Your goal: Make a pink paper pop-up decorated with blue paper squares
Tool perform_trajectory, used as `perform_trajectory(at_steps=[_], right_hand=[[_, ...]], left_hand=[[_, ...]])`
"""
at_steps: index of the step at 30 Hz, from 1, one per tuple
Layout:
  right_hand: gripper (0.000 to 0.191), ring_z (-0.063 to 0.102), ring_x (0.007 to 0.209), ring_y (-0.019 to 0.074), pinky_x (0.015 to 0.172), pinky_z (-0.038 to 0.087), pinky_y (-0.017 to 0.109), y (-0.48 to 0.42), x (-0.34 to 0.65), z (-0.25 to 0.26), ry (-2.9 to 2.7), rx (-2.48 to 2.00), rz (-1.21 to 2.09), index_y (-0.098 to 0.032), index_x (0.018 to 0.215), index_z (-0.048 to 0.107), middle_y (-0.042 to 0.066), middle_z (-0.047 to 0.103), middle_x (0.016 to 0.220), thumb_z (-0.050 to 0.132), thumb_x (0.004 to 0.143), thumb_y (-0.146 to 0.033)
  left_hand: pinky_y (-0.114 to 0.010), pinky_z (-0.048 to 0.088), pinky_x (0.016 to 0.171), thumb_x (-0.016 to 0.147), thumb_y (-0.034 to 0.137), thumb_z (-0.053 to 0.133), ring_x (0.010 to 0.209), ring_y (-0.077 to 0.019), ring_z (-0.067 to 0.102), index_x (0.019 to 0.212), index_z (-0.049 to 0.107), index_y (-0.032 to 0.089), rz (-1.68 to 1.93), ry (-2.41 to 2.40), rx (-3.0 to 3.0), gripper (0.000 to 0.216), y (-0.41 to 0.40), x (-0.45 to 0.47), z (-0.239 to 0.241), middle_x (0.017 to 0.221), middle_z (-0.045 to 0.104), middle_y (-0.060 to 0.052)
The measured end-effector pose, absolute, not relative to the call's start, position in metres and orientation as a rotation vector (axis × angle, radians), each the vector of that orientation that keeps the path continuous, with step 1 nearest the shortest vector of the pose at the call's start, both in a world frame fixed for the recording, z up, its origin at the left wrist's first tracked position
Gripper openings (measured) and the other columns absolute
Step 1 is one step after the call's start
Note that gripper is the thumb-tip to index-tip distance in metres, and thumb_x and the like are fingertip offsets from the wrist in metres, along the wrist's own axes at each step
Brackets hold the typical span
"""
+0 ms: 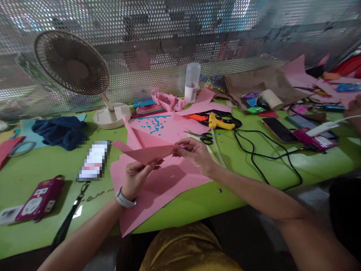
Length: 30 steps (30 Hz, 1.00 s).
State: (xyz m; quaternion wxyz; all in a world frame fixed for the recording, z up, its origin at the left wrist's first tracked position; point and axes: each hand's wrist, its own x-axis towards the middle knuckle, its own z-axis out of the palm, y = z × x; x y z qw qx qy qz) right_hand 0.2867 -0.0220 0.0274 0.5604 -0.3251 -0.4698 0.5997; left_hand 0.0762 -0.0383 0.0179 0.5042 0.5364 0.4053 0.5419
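We hold a folded pink paper (146,151) up off the table between both hands. Our left hand (136,175) grips its lower edge from beneath, thumb and fingers pressed together on the sheet, a white watch (125,199) on the wrist. Our right hand (194,151) pinches the paper's right-hand tip between thumb and fingertips, the other fingers curled close behind.

Directly under our fingers lies a large pink sheet (158,192), spread flat on the green table (42,165) and hanging a little over the near edge. Just beyond our right fingertips rest black-handled scissors (203,136), and past those a yellow glue gun (220,122) whose black cord (262,158) loops away to the right of our right hand. Further beyond our fingers another pink sheet carries scattered blue dots (155,126), and a white bottle (192,82) stands behind it near the mesh wall. Left of our left fingers lies a phone (94,160), and beyond that a dark blue cloth (60,131) and a white fan (76,71). Well to the left and nearer us than our left fingers sits a magenta device (39,199). Far right of our right fingers lie two more phones (282,130).
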Motion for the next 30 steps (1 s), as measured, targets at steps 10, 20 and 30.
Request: perform_trajectory(at_steps=[10,20,30], right_hand=[[0.031,0.071,0.073,0.0144,0.074,0.055,0.029,-0.0221,0.2882,0.0245,-1.15,-0.779,1.376,-0.022,0.098,0.065,-0.001,0.074,0.075,0.079,0.072,-0.032],[0.027,0.07,0.069,0.0141,0.069,0.055,0.028,-0.0249,0.2873,0.0293,-1.147,-0.81,1.338,-0.023,0.093,0.066,-0.002,0.073,0.07,0.079,0.071,-0.032],[0.04,0.069,0.072,0.0143,0.073,0.051,0.03,-0.0197,0.2921,0.0335,-1.118,-0.9,1.19,-0.023,0.109,0.066,-0.002,0.074,0.074,0.078,0.072,-0.034]], left_hand=[[-0.029,0.063,0.067,0.077,0.029,0.076,0.083,-0.0232,0.074,0.087,0.078,0.021,1.289,0.911,1.261,0.013,-0.0351,0.0733,0.0107,0.087,0.077,-0.006],[-0.03,0.063,0.068,0.074,0.031,0.079,0.08,-0.0225,0.074,0.084,0.078,0.02,1.292,0.894,1.182,0.015,-0.0335,0.0748,0.0113,0.088,0.077,-0.006],[-0.022,0.06,0.067,0.073,0.032,0.08,0.079,-0.0183,0.074,0.084,0.078,0.021,1.279,0.887,1.084,0.016,-0.0298,0.0762,0.013,0.083,0.077,-0.006]])
